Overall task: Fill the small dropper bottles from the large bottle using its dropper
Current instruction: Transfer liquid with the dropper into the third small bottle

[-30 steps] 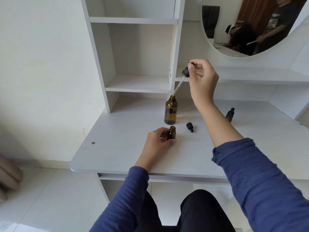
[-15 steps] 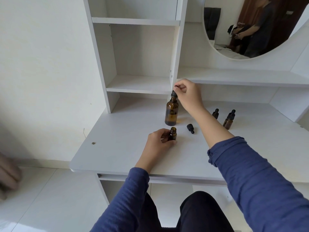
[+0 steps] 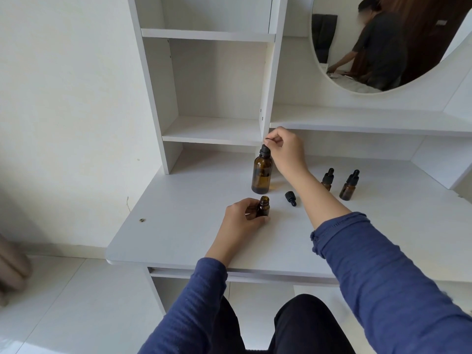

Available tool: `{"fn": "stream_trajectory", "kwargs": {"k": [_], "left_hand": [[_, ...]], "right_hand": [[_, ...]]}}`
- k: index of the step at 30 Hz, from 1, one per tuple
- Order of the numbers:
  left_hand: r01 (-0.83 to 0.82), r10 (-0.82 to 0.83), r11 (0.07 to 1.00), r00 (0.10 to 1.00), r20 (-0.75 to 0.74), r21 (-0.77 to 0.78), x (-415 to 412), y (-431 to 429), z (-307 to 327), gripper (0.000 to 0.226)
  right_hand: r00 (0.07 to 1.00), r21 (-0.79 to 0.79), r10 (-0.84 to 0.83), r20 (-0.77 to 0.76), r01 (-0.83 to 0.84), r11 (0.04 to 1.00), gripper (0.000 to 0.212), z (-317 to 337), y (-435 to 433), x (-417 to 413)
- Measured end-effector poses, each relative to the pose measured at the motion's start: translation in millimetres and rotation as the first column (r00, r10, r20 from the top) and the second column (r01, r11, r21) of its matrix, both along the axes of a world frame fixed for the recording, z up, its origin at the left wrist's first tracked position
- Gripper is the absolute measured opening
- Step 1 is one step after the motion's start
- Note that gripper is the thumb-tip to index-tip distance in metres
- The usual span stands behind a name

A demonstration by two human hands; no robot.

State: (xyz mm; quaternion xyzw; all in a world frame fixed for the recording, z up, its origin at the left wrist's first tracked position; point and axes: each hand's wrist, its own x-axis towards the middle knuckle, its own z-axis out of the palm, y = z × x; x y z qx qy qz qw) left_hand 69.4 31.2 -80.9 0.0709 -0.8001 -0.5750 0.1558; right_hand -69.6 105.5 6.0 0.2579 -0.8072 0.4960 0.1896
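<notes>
Now back down in the neck of the large bottle [image 3: 261, 175] w/ the dropper [image 3: 265, 150], vs. lifted well clear 1 s ago. Pinching its bulb betw. thumb & forefinger of right hand [image 3: 284, 149], bottle directly under the fingertips. Gripping the open small bottle [image 3: 263, 206] w/ left hand [image 3: 242, 218], fingers curled round it, standing on the surface [image 3: 178, 226] below-left of right hand. Prob. reloading: small bottle likely not full yet, another draw & transfer to come.

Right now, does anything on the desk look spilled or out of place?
No spill shows. A black cap lies on its side beside the open small bottle. A tiny stray object sits far left on the desk.
</notes>
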Motion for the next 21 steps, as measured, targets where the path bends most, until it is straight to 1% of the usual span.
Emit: {"fn": "stream_trajectory", "kwargs": {"k": [12,17,21], "left_hand": [[-0.016,0.016,1.000,1.000,-0.012,-0.016,-1,0,-1,0.028],[-0.017,0.016,1.000,1.000,-0.006,-0.023,-1,0,-1,0.029],[-0.013,0.013,1.000,1.000,-0.002,-0.019,0,0,0,0.027]], "right_hand": [[1.000,0.019,-0.022,0.007,0.021,1.000,0.007,3,0,3],[1.000,0.013,-0.028,0.012,0.028,1.000,0.010,3,0,5],[0.999,-0.057,-0.042,-0.008,0.042,0.997,0.010,14,-2,8]]}}
